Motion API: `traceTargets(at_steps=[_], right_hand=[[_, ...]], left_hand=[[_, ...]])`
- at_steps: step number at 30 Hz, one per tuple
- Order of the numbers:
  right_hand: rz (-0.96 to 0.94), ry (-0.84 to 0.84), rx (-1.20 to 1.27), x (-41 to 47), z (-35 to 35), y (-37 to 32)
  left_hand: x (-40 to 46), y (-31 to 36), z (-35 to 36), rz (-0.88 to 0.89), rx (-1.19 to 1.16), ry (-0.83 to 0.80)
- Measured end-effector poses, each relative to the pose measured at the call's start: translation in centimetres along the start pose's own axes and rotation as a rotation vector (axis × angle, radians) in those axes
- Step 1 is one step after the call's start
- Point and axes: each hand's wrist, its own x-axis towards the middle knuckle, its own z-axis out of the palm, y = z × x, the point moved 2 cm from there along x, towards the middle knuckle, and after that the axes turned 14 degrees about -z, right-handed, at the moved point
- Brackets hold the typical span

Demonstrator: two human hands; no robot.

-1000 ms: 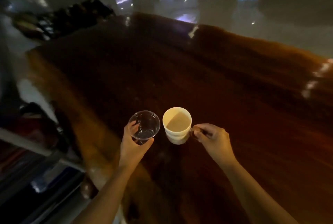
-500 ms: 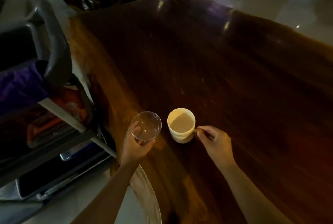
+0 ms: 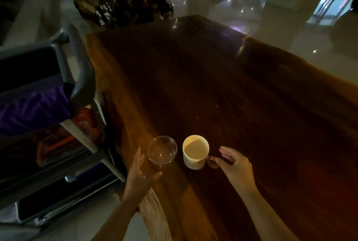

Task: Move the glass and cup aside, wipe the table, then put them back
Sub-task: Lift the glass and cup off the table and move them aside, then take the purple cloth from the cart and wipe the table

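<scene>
A clear glass (image 3: 162, 150) stands upright on the dark wooden table (image 3: 222, 95), close to its near left edge. Just to its right stands a white cup (image 3: 195, 151) with a brown handle and a pale brown drink inside. My left hand (image 3: 139, 173) is spread open just below and left of the glass, fingers apart and off it. On the right, my right hand (image 3: 235, 167) is open next to the cup's handle, fingertips near it but not gripping.
A grey service cart (image 3: 58, 116) with a purple cloth and several shelves stands tight against the table's left edge. A dark carved wooden piece (image 3: 124, 10) sits beyond the far left corner. Shiny floor and pillars surround the table.
Both hands have let go: the glass and the cup now stand on the table near the left edge, and my fingers have opened away from them. The view has swung left toward the cart.
</scene>
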Motion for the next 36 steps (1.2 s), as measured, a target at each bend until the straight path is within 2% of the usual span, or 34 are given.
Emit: traceTargets(at_steps=[5, 10, 13, 17, 19, 21, 23, 25, 31, 33, 36], right_hand=[[-0.140, -0.056, 0.001, 1.3, -0.2, -7.2], [-0.416, -0.163, -0.035, 3.8, 4.1, -18.5], [-0.591, -0.245, -0.117, 5.5, 8.2, -25.3], [-0.833, -0.350, -0.207, 7.3, 15.1, -31.9], [-0.948, -0.403, -0.273, 7.9, 18.9, -33.7], [-1.017, -0.457, -0.360, 8.4, 22.8, -34.6], [-1.043, -0.539, -0.449, 9.1, 26.6, -34.7], [-1.021, -0.646, -0.535, 9.8, 29.8, -34.3], [-0.953, -0.785, -0.673, 12.6, 35.6, -32.5], [-0.977, -0.787, -0.699, 12.8, 36.7, -31.9], [-1.009, -0.742, -0.666, 12.5, 37.3, -31.3]], left_hand=[[-2.9, 4.4, -5.3, 0.080, 0.010, 0.062], [-4.2, 9.9, -12.3, 0.175, 0.008, 0.143], [-3.9, 13.0, -17.4, 0.317, 0.096, 0.282], [-1.9, 15.4, -25.2, 0.460, 0.354, 0.585], [-0.1, 14.6, -28.5, 0.364, 0.507, 0.609], [2.3, 13.1, -31.0, 0.149, 0.667, 0.556], [4.5, 11.8, -32.6, -0.025, 0.774, 0.509], [6.3, 11.1, -33.4, -0.109, 0.818, 0.458], [11.0, 9.9, -33.3, -0.140, 0.810, 0.318], [11.7, 9.3, -32.7, -0.116, 0.830, 0.341], [11.6, 8.7, -32.2, -0.062, 0.848, 0.459]])
